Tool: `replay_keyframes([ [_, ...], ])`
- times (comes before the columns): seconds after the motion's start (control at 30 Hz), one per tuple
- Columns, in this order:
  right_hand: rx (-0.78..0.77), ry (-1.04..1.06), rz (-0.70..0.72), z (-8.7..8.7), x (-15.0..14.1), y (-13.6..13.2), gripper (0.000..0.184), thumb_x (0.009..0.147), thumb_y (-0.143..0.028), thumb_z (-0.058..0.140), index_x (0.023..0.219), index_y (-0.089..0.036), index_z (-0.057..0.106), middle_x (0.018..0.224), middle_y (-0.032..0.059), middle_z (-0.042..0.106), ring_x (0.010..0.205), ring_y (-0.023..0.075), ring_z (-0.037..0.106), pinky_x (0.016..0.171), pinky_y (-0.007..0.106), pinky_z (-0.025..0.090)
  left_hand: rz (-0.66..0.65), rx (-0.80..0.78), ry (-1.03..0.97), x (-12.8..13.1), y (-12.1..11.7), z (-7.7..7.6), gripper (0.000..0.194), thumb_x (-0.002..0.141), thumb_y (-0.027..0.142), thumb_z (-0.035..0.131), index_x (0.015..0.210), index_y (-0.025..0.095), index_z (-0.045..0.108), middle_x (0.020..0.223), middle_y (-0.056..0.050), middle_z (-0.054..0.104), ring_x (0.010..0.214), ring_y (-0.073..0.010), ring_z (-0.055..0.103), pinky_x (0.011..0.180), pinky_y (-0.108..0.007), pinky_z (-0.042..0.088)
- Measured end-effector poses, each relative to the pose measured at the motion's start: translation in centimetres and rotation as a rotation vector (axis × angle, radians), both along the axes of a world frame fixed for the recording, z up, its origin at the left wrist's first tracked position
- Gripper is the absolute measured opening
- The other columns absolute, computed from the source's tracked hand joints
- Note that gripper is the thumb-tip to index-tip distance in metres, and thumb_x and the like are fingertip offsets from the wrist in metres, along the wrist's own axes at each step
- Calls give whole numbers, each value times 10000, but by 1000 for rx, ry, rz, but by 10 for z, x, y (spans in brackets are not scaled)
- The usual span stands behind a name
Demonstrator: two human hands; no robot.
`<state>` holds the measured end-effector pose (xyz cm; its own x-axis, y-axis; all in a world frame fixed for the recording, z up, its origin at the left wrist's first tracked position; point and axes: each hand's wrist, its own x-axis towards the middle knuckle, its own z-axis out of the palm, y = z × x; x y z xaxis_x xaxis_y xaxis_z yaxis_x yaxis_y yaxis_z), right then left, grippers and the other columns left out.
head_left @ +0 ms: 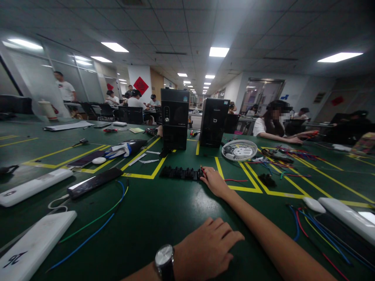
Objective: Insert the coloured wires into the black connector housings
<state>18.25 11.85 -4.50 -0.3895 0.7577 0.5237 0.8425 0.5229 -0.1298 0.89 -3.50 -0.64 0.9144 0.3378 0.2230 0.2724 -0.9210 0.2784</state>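
My right hand (213, 181) reaches forward to the right end of a row of black terminal-block-like pieces (181, 173) lying on the table. Its fingers are closed on a thin red wire (238, 180); a bit of red shows at the fingertips, and a length sticks out to the right past the wrist. What the fingertips touch on the black row is partly hidden by the hand. Closer to me, my left hand (206, 248), with a watch on the wrist, hovers over the green table (140, 234), fingers loosely bent and apart, holding nothing.
Two black computer-like towers (175, 121) stand behind the row. A white round basket (239, 150) sits right of them. Blue and green wires (96, 228), white power banks (38, 246) and a phone (93, 182) lie left. More wires (325, 230) lie right. A co-worker (272, 125) sits across.
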Motion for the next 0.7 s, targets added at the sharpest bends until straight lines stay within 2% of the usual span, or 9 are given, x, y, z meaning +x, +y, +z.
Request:
replay_keyframes([
  [0.23, 14, -5, 6, -3, 1, 3, 96, 869, -248, 555, 834, -188, 488, 1116, 118, 577, 1041, 239, 526, 851, 399, 437, 3, 25, -3, 1, 1, -3, 425, 883, 311, 479, 1288, 247, 367, 1160, -38, 536, 1042, -201, 474, 889, -346, 371],
  [0.7, -1, 8, 12, -2, -1, 2, 104, 853, -243, 577, 831, -188, 492, 1152, 126, 567, 1096, 248, 510, 877, 422, 435, -6, 14, 15, 1, 1, 1, 425, 891, 317, 459, 1296, 236, 360, 1167, -51, 534, 1047, -203, 474, 899, -347, 359],
])
